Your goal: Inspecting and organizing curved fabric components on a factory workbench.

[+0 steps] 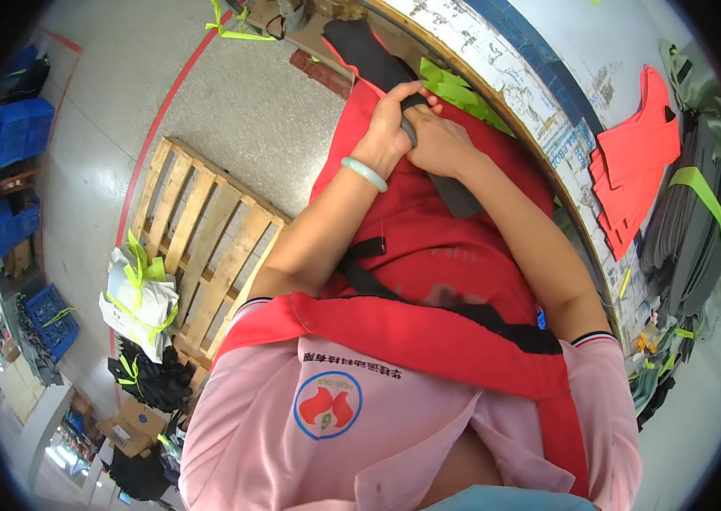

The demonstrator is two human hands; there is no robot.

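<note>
Both my hands are together over the red apron (437, 247) that covers my lap. My left hand (388, 123), with a pale bangle at the wrist, is closed around a dark grey fabric strip (454, 196). My right hand (441, 143) presses against it, fingers curled on the same strip. One end of the strip hangs down below the right hand; a short loop shows between the hands. Part of the strip is hidden under the fingers. Beyond the hands lies a black fabric piece with a red edge (365, 51).
A worn worktable (539, 111) curves along the right, bearing stacked red fabric pieces (637, 166) and a grey bundle tied in lime strip (684, 213). Lime fabric (458, 89) lies by its edge. On the left stand a wooden pallet (207, 230), a tied white bundle (141, 302) and blue crates (24, 132).
</note>
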